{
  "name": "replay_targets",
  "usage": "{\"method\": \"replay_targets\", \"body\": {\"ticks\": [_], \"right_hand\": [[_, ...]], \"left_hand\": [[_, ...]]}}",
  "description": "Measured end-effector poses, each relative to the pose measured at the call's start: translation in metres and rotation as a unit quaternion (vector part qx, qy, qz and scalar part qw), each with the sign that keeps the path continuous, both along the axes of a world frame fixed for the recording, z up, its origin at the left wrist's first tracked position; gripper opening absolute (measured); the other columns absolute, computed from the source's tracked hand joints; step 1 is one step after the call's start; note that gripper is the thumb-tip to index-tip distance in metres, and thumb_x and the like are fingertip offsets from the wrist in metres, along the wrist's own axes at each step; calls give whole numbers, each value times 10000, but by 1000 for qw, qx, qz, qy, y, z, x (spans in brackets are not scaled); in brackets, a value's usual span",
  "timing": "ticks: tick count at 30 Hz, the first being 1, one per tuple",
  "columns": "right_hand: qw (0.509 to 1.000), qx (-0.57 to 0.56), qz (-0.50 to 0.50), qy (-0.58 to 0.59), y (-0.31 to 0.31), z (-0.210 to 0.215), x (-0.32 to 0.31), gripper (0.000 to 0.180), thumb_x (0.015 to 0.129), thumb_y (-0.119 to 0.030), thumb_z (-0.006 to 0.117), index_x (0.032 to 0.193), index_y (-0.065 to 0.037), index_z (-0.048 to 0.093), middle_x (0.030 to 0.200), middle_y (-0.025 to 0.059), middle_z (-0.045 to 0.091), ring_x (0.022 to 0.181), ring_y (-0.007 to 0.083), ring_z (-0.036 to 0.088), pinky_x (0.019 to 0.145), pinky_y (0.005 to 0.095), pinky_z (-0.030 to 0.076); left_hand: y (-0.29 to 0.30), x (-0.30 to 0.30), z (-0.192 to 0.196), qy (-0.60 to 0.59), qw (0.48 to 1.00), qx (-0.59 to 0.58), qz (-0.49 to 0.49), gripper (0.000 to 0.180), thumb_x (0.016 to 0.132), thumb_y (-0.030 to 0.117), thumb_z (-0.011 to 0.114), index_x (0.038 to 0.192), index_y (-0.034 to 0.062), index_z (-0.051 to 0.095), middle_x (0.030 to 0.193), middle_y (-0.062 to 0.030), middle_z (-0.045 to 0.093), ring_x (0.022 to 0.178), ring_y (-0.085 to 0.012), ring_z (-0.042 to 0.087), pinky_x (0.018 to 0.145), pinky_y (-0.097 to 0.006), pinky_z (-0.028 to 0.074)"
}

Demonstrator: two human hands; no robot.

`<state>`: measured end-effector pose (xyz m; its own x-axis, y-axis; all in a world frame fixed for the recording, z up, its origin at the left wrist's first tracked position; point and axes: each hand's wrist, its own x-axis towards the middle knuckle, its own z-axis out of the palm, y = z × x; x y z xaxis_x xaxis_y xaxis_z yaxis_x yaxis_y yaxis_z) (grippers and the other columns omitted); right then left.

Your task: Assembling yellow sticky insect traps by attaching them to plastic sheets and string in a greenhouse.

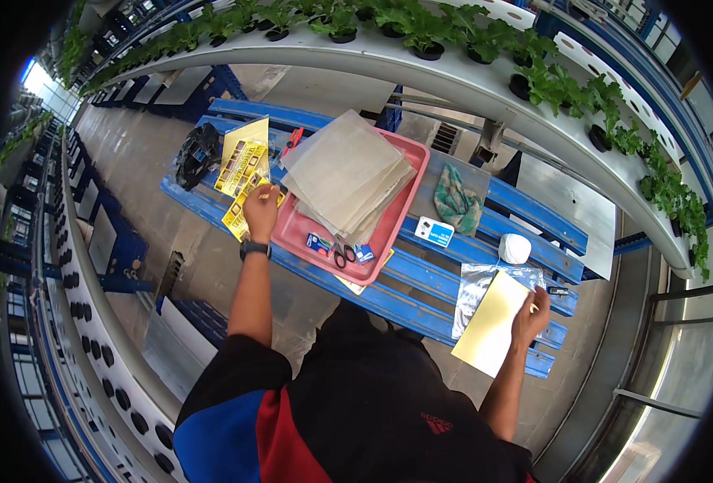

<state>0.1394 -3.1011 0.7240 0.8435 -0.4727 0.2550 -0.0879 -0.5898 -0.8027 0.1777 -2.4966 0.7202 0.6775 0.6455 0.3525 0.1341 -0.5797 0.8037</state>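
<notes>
My left hand [261, 212], a dark watch on its wrist, is closed with the fingertips pinched at the edge of a yellow printed card packet [235, 216]. Another yellow printed packet [241, 167] and a plain yellow sheet [245, 135] lie just beyond it. On the right, my right hand [529, 319] grips the right edge of a plain yellow sheet [489, 326], whose near corner juts past the bench edge. Under that sheet is a clear plastic bag [471, 283]. Between my hands sits a pink tray [418, 153] with a stack of translucent sheets [344, 165] and scissors [343, 254].
The blue slatted bench [425, 274] also bears a black plastic bag [196, 157], a red cutter [293, 140], a green cloth [457, 201], a blue-and-white box [434, 231] and a white string ball [514, 249]. A white growing channel with leafy plants [421, 36] curves beyond the bench.
</notes>
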Motion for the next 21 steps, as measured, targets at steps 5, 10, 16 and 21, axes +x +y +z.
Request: {"method": "replay_targets", "body": {"ticks": [5, 10, 16, 21], "right_hand": [[971, -32, 238, 25, 117, 20, 96, 259, 864, -106, 657, 1109, -22, 642, 940, 174, 688, 838, 277, 674, 758, 359, 517], [939, -266, 198, 85, 150, -33, 165, 643, 769, -234, 753, 1329, -55, 491, 1195, 234, 559, 1096, 380, 554, 942, 465, 451], [923, -299, 183, 160, 136, -56, 189, 570, 767, -226, 755, 1260, -21, 557, 1037, 191, 620, 970, 349, 609, 905, 440, 476], [957, 242, 152, -46, 215, 58, 162, 349, 896, -173, 663, 1184, 8, 585, 1048, 113, 644, 956, 185, 605, 834, 301, 474]], "left_hand": [[53, 78, -18, 80, 980, 174, -57, 521, 747, 367, 780, 1038, -54, 683, 916, -217, 689, 807, -374, 669, 763, -397, 529], [35, 106, 4, 135, 976, 52, -162, 598, 674, 351, 841, 1054, -72, 654, 934, -226, 685, 835, -363, 678, 761, -398, 530], [36, 86, 28, 15, 936, -284, -210, 350, 768, 131, 806, 1012, 14, 585, 973, -116, 677, 903, -185, 658, 794, -316, 521], [12, 66, 40, -88, 739, -619, -250, 345, 977, 182, 582, 1277, 21, 523, 1197, -99, 626, 1072, -198, 617, 941, -354, 488]]}}
